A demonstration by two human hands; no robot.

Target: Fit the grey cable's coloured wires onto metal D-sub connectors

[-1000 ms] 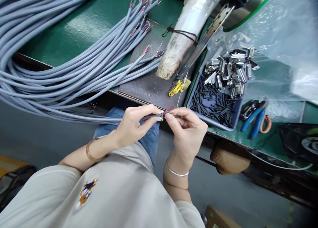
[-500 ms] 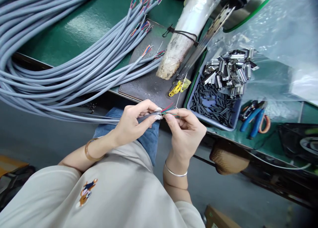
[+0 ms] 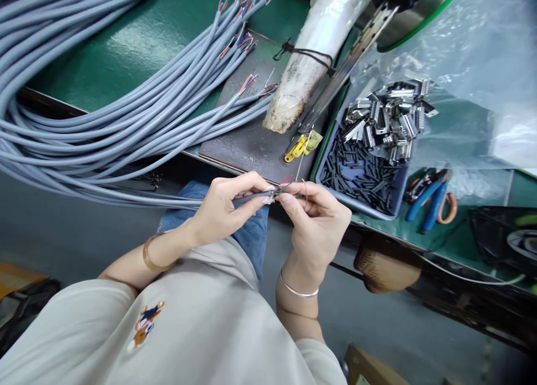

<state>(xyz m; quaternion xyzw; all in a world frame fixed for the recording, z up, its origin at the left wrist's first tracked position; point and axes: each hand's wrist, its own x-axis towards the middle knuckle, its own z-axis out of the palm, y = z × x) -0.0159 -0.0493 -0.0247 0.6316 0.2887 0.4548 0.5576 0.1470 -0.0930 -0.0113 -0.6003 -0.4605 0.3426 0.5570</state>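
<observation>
My left hand (image 3: 230,206) pinches a grey cable (image 3: 251,196) close to its stripped end, in front of the bench edge. Thin red, green and other coloured wires (image 3: 284,187) fan out of that end. My right hand (image 3: 312,217) is closed on some of these wires with thumb and forefinger, just right of the left fingertips. Many more grey cables (image 3: 138,116) curve across the bench at the left, their coloured wire ends bare.
A blue tray (image 3: 396,206) holds black tubes and metal connectors (image 3: 388,116). Pliers (image 3: 434,200) lie to its right. A wrapped roll (image 3: 310,55) and a yellow clip (image 3: 297,149) are on the dark board (image 3: 243,144). A spool (image 3: 415,21) stands behind.
My right hand has shifted slightly to the right with the wires between its fingers. The left hand stays nearly in place on the cable.
</observation>
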